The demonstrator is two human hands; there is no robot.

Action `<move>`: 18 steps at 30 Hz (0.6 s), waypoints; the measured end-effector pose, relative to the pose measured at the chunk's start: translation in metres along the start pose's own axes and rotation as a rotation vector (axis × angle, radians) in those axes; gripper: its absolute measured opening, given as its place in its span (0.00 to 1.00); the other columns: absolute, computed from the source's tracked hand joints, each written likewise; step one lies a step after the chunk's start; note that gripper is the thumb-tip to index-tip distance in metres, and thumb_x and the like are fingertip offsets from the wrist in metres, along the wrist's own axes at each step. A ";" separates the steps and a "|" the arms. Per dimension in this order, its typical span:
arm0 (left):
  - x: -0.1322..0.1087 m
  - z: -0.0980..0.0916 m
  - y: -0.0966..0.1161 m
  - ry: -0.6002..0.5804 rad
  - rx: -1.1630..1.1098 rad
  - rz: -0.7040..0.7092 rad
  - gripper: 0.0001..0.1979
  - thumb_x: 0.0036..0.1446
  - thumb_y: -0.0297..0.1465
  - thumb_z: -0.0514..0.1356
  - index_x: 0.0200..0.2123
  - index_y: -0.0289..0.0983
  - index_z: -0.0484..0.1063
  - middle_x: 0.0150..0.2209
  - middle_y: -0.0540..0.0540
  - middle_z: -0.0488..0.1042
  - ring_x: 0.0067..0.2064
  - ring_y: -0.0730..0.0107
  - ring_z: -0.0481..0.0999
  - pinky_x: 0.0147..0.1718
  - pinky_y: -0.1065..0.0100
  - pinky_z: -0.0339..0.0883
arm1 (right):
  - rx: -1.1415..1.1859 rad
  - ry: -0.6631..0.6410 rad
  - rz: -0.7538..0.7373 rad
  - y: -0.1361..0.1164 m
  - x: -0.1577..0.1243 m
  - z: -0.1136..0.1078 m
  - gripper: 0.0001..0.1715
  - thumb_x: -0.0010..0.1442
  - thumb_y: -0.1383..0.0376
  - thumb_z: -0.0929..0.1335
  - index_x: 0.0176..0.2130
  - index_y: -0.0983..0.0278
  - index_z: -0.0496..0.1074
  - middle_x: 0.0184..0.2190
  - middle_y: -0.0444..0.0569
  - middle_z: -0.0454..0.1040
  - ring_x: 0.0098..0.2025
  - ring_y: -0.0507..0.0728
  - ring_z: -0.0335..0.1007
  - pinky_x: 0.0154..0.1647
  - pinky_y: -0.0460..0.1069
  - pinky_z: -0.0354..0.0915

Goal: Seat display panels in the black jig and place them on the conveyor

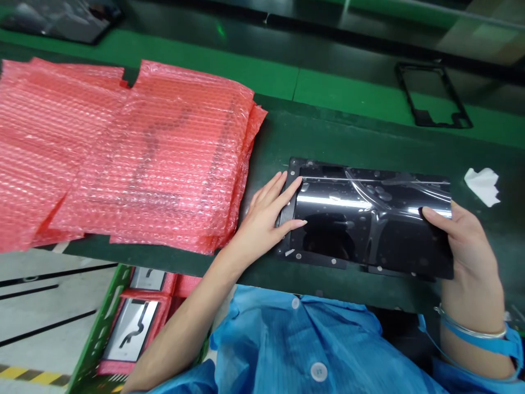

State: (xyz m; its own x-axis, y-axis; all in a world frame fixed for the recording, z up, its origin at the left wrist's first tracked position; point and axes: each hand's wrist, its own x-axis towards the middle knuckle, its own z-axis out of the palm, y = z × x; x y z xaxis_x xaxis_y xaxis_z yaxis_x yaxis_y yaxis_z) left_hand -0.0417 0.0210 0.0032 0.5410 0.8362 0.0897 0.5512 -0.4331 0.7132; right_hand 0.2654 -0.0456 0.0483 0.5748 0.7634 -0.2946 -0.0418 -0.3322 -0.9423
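Note:
A glossy black display panel (336, 219) covered by wrinkled clear film lies over a dark frame-like fixture (315, 260) with small round metal dots along its edge. My left hand (273, 210) rests with fingers spread on the left end of the panel and fixture. At the right end, my right hand (467, 235) grips the panel, thumb on top and fingers hidden beneath. That end looks slightly raised. Left of my left hand lie stacked pink bubble-wrap bags (176, 158), with dark shapes showing through.
A black frame (418, 117) lies at the back right, near a crumpled white tissue (484, 186). Another dark panel (61, 22) is at the back left. Below the table edge, a green crate (92, 334) holds panels (133, 331) with pink wrap.

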 end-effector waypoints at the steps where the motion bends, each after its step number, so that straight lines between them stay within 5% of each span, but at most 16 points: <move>1: 0.000 0.000 0.000 -0.002 0.004 0.002 0.37 0.61 0.49 0.57 0.69 0.42 0.53 0.71 0.36 0.50 0.72 0.52 0.45 0.67 0.48 0.44 | -0.008 -0.004 -0.006 0.000 0.000 0.000 0.23 0.34 0.61 0.79 0.34 0.61 0.76 0.33 0.51 0.81 0.42 0.67 0.79 0.43 0.59 0.75; 9: 0.000 -0.003 0.004 -0.032 0.048 0.007 0.25 0.62 0.40 0.59 0.62 0.48 0.66 0.72 0.38 0.48 0.72 0.53 0.44 0.66 0.45 0.45 | -0.099 -0.046 -0.043 -0.002 0.001 -0.005 0.23 0.37 0.59 0.78 0.37 0.59 0.78 0.33 0.49 0.81 0.35 0.65 0.79 0.35 0.56 0.75; 18: 0.000 -0.001 0.002 -0.013 0.049 0.022 0.25 0.61 0.40 0.61 0.61 0.47 0.67 0.71 0.38 0.48 0.72 0.49 0.45 0.65 0.42 0.46 | -0.128 -0.052 -0.030 -0.004 0.005 -0.004 0.24 0.38 0.57 0.78 0.37 0.59 0.77 0.33 0.49 0.80 0.33 0.63 0.78 0.34 0.55 0.74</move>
State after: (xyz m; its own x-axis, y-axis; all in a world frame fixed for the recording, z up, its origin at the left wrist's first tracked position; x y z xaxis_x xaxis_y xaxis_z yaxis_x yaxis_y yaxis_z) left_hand -0.0411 0.0199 0.0053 0.5616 0.8218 0.0959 0.5689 -0.4677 0.6765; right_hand 0.2719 -0.0430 0.0509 0.5313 0.8005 -0.2774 0.0812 -0.3740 -0.9239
